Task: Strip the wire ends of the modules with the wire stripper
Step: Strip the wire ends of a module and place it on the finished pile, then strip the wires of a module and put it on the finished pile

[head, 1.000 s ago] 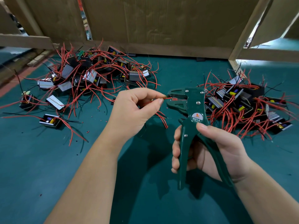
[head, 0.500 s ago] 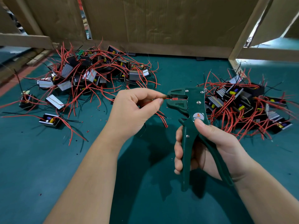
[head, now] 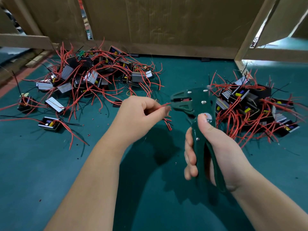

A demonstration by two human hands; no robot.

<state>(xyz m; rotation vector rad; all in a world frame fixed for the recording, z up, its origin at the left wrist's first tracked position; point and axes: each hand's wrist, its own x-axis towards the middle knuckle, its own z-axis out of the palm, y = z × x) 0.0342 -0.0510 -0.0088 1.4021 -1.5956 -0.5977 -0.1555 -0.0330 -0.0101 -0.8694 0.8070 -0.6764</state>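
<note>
My right hand [head: 211, 147] grips the handles of a dark green wire stripper [head: 198, 114], held upright with its jaws pointing left. My left hand [head: 140, 117] pinches a red wire [head: 164, 105] between thumb and forefinger, the wire's tip reaching into the stripper's jaws. More red wire ends [head: 167, 123] hang below that hand; the module they belong to is hidden under it. The stripper's handles look squeezed close together.
A pile of black modules with red wires [head: 93, 77] lies at the back left, another pile [head: 250, 104] at the right, close behind the stripper. Loose modules [head: 49, 125] sit at the left. Cardboard walls [head: 166, 22] close off the back of the green mat [head: 50, 172].
My right hand has squeezed the stripper's handles closer and slid up them, thumb now over the round label. The left hand still pinches the wire at the jaws.
</note>
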